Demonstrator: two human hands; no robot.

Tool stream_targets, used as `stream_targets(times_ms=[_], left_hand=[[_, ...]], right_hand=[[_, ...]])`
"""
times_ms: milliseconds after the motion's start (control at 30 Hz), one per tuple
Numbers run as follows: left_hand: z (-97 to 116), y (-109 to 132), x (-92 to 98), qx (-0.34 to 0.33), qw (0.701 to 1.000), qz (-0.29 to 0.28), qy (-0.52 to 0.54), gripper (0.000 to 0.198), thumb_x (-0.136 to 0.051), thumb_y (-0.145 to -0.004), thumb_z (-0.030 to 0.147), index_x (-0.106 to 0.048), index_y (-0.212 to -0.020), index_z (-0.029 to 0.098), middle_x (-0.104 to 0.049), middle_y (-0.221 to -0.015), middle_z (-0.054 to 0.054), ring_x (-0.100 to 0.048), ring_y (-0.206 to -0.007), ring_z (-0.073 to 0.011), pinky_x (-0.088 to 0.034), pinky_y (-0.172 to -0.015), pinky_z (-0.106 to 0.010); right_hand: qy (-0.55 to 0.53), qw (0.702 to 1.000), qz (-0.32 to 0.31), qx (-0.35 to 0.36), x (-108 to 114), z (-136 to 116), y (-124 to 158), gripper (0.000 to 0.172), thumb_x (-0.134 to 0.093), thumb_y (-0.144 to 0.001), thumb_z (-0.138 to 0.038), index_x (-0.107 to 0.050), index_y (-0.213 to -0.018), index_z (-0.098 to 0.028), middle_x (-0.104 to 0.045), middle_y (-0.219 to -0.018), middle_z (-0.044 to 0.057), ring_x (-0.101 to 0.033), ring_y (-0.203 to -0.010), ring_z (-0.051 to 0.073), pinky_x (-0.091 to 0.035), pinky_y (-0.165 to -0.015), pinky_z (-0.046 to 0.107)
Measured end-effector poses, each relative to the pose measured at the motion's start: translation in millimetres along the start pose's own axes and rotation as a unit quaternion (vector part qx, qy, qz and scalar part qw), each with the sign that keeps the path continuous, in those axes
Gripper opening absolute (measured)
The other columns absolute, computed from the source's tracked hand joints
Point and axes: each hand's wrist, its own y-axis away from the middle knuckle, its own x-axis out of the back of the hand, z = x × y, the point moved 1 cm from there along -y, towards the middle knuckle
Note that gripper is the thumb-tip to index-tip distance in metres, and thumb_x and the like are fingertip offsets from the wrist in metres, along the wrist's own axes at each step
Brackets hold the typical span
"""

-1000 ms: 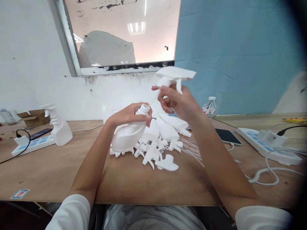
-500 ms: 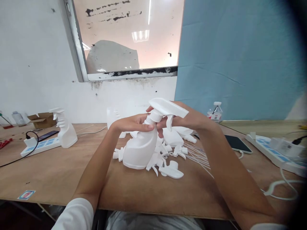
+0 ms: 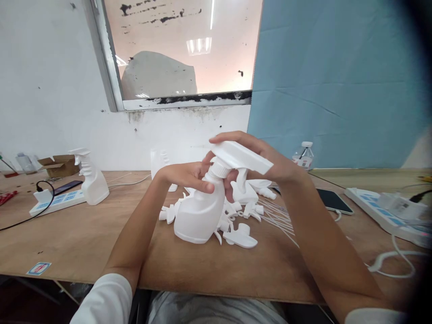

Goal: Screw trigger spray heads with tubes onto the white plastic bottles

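A white plastic bottle (image 3: 199, 216) stands tilted on the wooden table (image 3: 84, 234) in front of me. My left hand (image 3: 187, 174) is closed round its shoulder just under the neck. A white trigger sprayer head (image 3: 241, 157) sits on the bottle's neck, and my right hand (image 3: 266, 159) is wrapped over and behind it. Behind the bottle lies a heap of loose trigger heads (image 3: 236, 225) and empty bottles (image 3: 251, 189). Thin white dip tubes (image 3: 280, 218) lie fanned out to the right of the heap.
A finished spray bottle (image 3: 89, 177) stands at the left beside a power strip (image 3: 56, 201) and a phone. A cardboard box (image 3: 59, 165) sits at the back left. At the right are a black phone (image 3: 332, 201), a water bottle (image 3: 303, 155), another power strip (image 3: 381, 209) and white cables.
My right hand brought the sprayer head down from above and set it on the bottle's neck, its tube going inside. My left hand kept hold of the bottle, which now stands more upright.
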Motion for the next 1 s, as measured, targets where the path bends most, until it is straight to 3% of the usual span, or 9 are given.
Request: stream_targets(times_ms=[100, 300, 467, 600, 833, 1000], left_hand=[[3.5, -2.3, -4.7, 0.018, 0.999, -0.024, 0.022, 0.053, -0.068, -0.073, 0.062, -0.065, -0.106, 0.021, -0.067, -0.113, -0.011, -0.061, -0.108, -0.0283, -0.053, -0.089, -0.035], [7.7, -11.6, -15.9, 0.016, 0.997, -0.037, 0.064, 0.047, -0.073, -0.073, 0.054, -0.064, -0.105, 0.021, -0.065, -0.119, -0.009, -0.06, -0.11, -0.0273, -0.052, -0.093, -0.035], [5.8, -21.4, -23.1, -0.021, 0.999, -0.005, 0.039, 0.031, -0.076, -0.074, 0.035, -0.066, -0.099, 0.02, -0.067, -0.112, -0.006, -0.06, -0.11, -0.0258, -0.049, -0.098, -0.036], [3.3, -26.5, -27.1, -0.016, 0.999, 0.01, 0.031, 0.034, -0.08, -0.069, 0.027, -0.064, -0.098, 0.019, -0.067, -0.108, -0.005, -0.061, -0.108, -0.0254, -0.049, -0.098, -0.036], [1.8, -26.4, -26.9, -0.008, 0.997, -0.036, -0.062, 0.035, -0.079, -0.069, 0.032, -0.064, -0.099, 0.021, -0.066, -0.107, -0.002, -0.06, -0.107, -0.0246, -0.05, -0.093, -0.033], [6.0, -2.7, -13.8, 0.062, 0.987, -0.037, -0.145, 0.044, -0.078, -0.07, 0.037, -0.06, -0.107, 0.021, -0.067, -0.109, -0.004, -0.062, -0.104, -0.0246, -0.051, -0.085, -0.031]], right_hand=[[-0.002, 1.0, -0.012, 0.019, -2.0, -0.4, -0.8, 0.05, -0.074, -0.076, -0.03, -0.051, -0.12, -0.025, -0.065, -0.104, 0.006, -0.067, -0.088, 0.02, -0.056, -0.071, 0.029], [0.062, 0.998, 0.03, 0.005, 1.9, -1.9, -0.2, 0.045, -0.079, -0.069, -0.031, -0.054, -0.107, -0.03, -0.062, -0.094, 0.002, -0.062, -0.081, 0.019, -0.054, -0.065, 0.029], [0.069, 0.997, 0.026, -0.024, 3.2, -7.6, 4.5, 0.044, -0.078, -0.071, -0.031, -0.053, -0.107, -0.032, -0.06, -0.094, 0.001, -0.061, -0.079, 0.019, -0.053, -0.062, 0.03], [0.081, 0.996, -0.003, -0.024, 5.5, -9.4, 7.3, 0.043, -0.078, -0.071, -0.026, -0.054, -0.106, -0.029, -0.06, -0.095, 0.002, -0.062, -0.077, 0.018, -0.053, -0.06, 0.027], [0.107, 0.991, -0.062, -0.053, 10.6, -4.8, 8.7, 0.045, -0.079, -0.069, -0.026, -0.057, -0.108, -0.026, -0.058, -0.104, 0.003, -0.062, -0.085, 0.017, -0.053, -0.066, 0.025], [0.106, 0.99, -0.084, -0.035, 3.4, -5.0, 4.5, 0.045, -0.078, -0.071, -0.035, -0.056, -0.11, -0.025, -0.058, -0.108, 0.004, -0.06, -0.092, 0.018, -0.051, -0.072, 0.026]])
